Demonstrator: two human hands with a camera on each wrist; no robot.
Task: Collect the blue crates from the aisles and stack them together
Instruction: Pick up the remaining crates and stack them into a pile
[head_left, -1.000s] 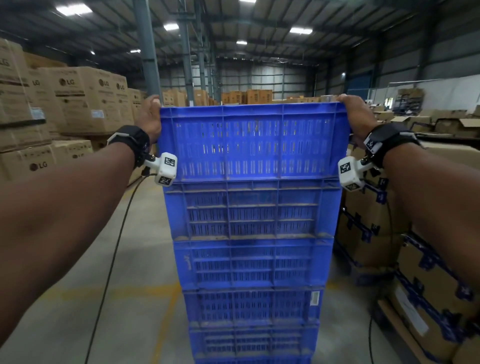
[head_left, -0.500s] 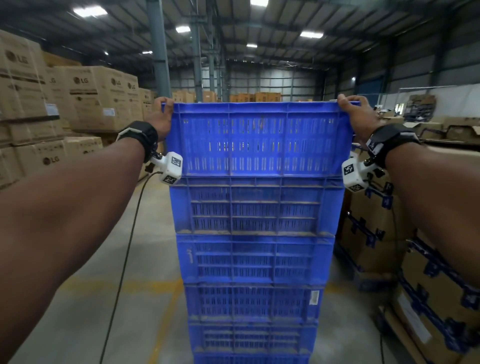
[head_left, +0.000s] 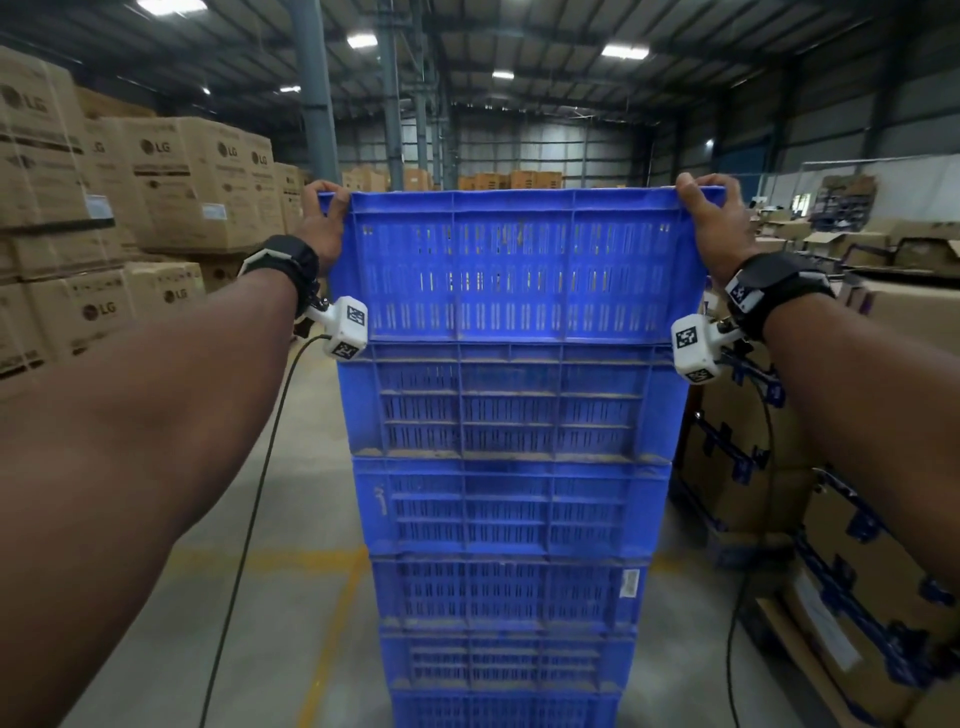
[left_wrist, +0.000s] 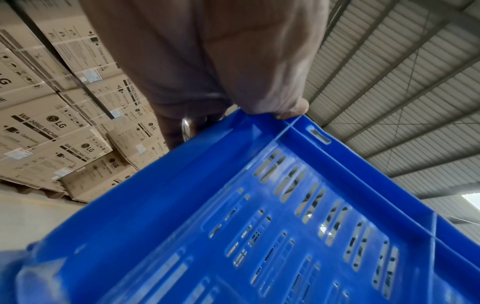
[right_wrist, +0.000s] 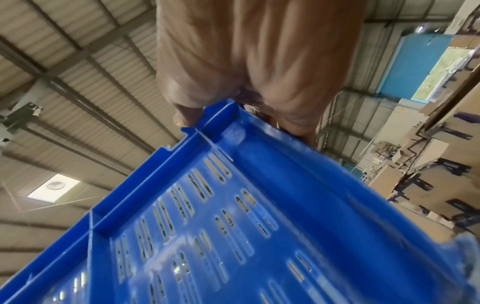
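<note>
Cardboard boxes (head_left: 197, 182) flank both hands (head_left: 324, 223) gripping slotted plastic top crate (head_left: 514, 270).

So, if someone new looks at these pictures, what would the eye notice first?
First comes the tall stack of blue crates in the middle of the aisle, rising to head height. The left hand and the right hand grip the top crate at its two upper corners, fingers curled over the rim. Then the stacked LG cartons along the left side.
</note>
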